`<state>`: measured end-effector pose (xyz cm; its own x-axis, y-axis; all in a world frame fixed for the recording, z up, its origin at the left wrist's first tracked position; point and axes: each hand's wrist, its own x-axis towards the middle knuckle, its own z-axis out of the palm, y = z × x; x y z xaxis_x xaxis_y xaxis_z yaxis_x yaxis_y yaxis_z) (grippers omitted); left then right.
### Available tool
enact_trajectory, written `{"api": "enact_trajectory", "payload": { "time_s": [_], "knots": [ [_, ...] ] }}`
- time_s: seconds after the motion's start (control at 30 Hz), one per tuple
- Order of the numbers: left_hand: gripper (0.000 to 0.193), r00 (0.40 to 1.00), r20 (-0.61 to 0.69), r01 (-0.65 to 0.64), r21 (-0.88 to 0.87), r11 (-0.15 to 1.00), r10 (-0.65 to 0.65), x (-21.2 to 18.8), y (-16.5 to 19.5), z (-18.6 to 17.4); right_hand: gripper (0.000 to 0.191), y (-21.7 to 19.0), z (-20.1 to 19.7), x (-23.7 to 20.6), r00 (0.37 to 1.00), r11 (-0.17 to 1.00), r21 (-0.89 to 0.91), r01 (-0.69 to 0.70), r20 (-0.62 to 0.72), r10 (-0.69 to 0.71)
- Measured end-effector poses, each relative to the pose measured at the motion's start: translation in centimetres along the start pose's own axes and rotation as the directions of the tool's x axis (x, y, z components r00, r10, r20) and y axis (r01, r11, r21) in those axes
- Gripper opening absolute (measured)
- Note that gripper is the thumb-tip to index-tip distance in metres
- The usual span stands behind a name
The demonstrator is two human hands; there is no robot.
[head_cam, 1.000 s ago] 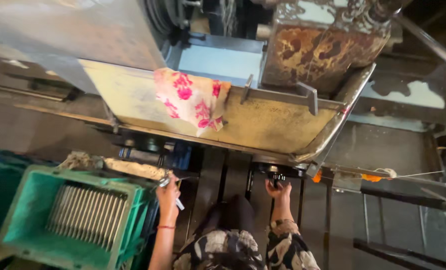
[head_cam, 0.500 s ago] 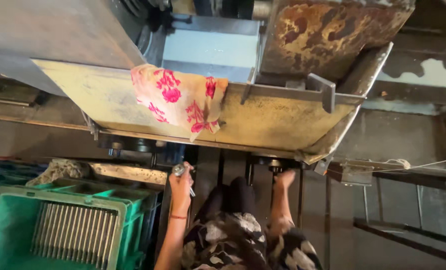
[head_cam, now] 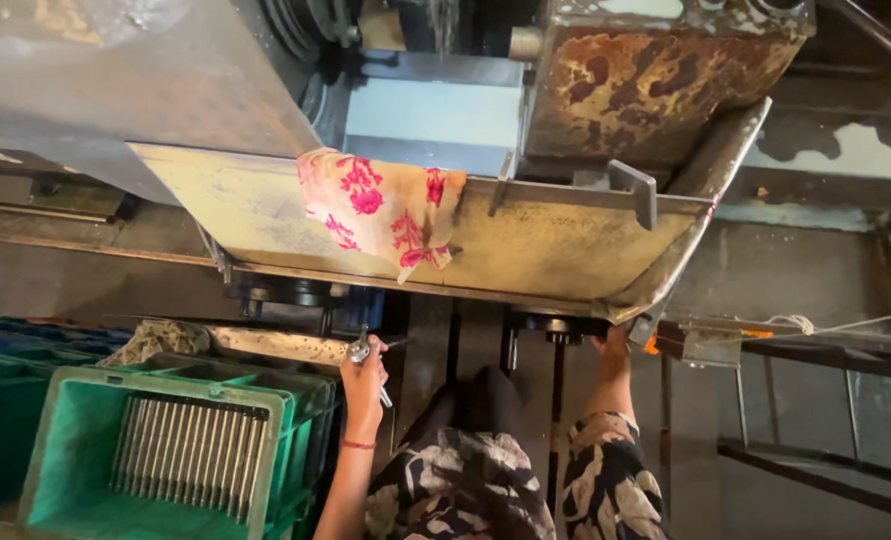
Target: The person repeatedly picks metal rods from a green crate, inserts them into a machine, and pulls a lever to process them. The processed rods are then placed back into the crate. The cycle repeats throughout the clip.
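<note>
My left hand (head_cam: 365,385), with a red thread at the wrist, is closed around a small metal tool (head_cam: 363,350) with a thin pin sticking out. It is raised beside a green crate (head_cam: 46,450) that holds a row of several metal rods (head_cam: 191,465). My right hand (head_cam: 614,347) reaches up to the underside of the machine's yellowish tray (head_cam: 566,255), near a dark round knob (head_cam: 563,327); what its fingers grip is hidden. A pink flowered cloth (head_cam: 381,205) hangs over the tray's edge.
A rusty machine block (head_cam: 656,70) sits above the tray, with a grey metal cover (head_cam: 116,70) to its left. Blue crates (head_cam: 6,340) and a rag (head_cam: 156,340) lie at the left. Metal rails and a string (head_cam: 796,325) run along the right.
The view has shifted, so the crate sits lower and further left. My left hand has stayed raised with the tool. My right hand has kept its place under the tray.
</note>
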<state>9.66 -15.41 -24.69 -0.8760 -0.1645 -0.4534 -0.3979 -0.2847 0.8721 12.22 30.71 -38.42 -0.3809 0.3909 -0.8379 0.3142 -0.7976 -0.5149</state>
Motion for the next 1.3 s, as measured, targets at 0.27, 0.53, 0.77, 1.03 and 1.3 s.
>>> {"api": "enact_trajectory", "payload": {
  "time_s": [0.27,0.53,0.77,1.03,1.3],
  "knots": [
    [0.024,1.000,0.029,-0.010,0.026,1.000,0.010,-0.1,1.1,1.6,0.042,0.5,-0.1,0.0,0.994,0.996,-0.010,0.089,-0.066,-0.089],
    [0.024,0.999,0.050,0.016,0.013,1.000,-0.017,0.0,1.8,3.0,0.051,1.0,-0.2,-1.0,0.953,0.960,-0.128,0.249,-0.145,-0.266],
    [0.029,1.000,0.022,0.003,-0.008,1.000,-0.003,1.4,1.4,2.4,0.060,3.5,4.1,-5.9,0.579,0.591,-0.408,0.696,-0.169,-0.798],
    [0.029,0.995,-0.093,0.026,0.012,1.000,-0.025,2.1,0.4,1.6,0.061,5.3,6.8,-8.2,0.988,0.979,0.142,0.146,0.029,-0.151],
    [0.026,0.999,-0.050,-0.006,-0.073,0.997,0.002,1.5,1.9,3.7,0.055,6.2,9.4,-11.5,0.916,0.918,0.076,0.388,-0.145,-0.375]
  ]
}}
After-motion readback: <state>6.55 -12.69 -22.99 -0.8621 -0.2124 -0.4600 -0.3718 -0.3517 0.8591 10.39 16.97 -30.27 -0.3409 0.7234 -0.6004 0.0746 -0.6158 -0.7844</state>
